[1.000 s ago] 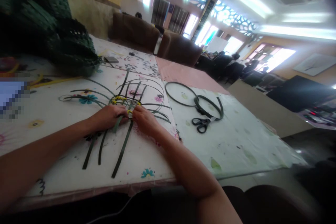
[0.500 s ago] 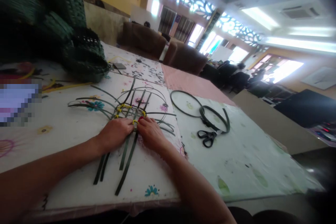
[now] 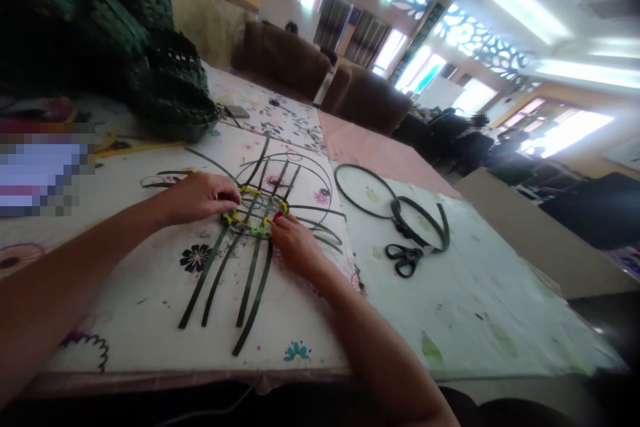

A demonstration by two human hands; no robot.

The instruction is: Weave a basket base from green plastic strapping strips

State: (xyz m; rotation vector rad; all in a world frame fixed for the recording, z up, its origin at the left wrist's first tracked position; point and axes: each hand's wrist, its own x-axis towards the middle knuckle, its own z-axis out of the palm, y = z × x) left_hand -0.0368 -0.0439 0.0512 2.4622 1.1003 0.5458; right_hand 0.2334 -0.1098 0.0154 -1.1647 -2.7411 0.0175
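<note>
A flat woven basket base [image 3: 255, 202] lies on the flowered tablecloth, made of crossing dark green strips inside a ring. Small yellow and light green ties or clips sit around the ring, with one red piece [image 3: 278, 217] at its right. My left hand [image 3: 203, 199] is at the ring's left edge, thumb and fingertips pinched together there; exactly which part they grip is hidden. My right hand [image 3: 299, 240] closes over the ring's front right, its fingers beside the red piece. Long loose strips [image 3: 213, 280] spread out toward me and to the other sides.
To the right lie a thin hoop [image 3: 364, 216], a coiled green strip [image 3: 440, 227] and black scissors [image 3: 404, 259]. Dark green woven baskets [image 3: 175, 100] are heaped at the back left. A blurred-out bluish object [image 3: 40, 177] lies at the left edge. Brown chairs [image 3: 285, 70] stand behind.
My left hand has moved from the base's front edge to its left edge, uncovering the front ties. My right hand stays near the red piece. The camera view has shifted slightly.
</note>
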